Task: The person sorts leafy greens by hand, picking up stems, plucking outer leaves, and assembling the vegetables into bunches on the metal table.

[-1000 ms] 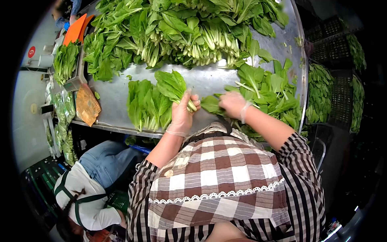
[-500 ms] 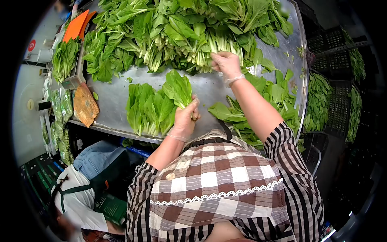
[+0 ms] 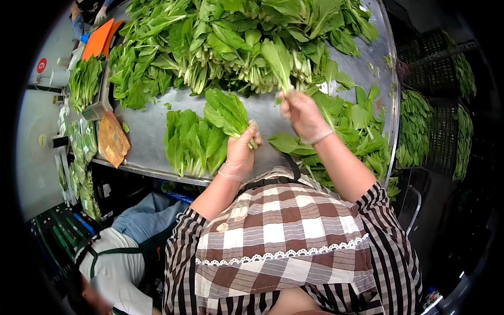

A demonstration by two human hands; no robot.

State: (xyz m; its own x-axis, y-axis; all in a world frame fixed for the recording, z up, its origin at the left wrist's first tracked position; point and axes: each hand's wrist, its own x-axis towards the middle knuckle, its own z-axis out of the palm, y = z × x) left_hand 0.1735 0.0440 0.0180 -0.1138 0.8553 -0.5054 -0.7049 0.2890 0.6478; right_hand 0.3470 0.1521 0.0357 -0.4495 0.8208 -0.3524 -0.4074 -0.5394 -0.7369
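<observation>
Clear gloves cover both my hands. My left hand (image 3: 243, 148) is closed around the stems of a small bunch of leafy greens (image 3: 224, 111), leaves pointing up and left. In my right hand (image 3: 303, 113) a single stalk of greens (image 3: 277, 62) is pinched at its base, its leaf upright in front of the big heap of greens (image 3: 220, 42). A neat row of greens (image 3: 191, 142) lies on the metal table (image 3: 181, 100), just left of my left hand. Beneath my right forearm are loose leaves (image 3: 359, 126).
At the left, greens rest on a scale (image 3: 98, 109) beside orange sheets (image 3: 98, 39) and a brown board (image 3: 113, 140). Bagged greens (image 3: 84, 168) hang nearby. Black crates (image 3: 443, 131) of greens stand right. A co-worker (image 3: 123, 257) is at lower left; another person's gloved hand (image 3: 100, 17) shows at top left.
My right hand has drawn back from the heap toward me, bringing a stalk of greens with it. My left hand stays nearly in place with its bunch. The co-worker at lower left has shifted.
</observation>
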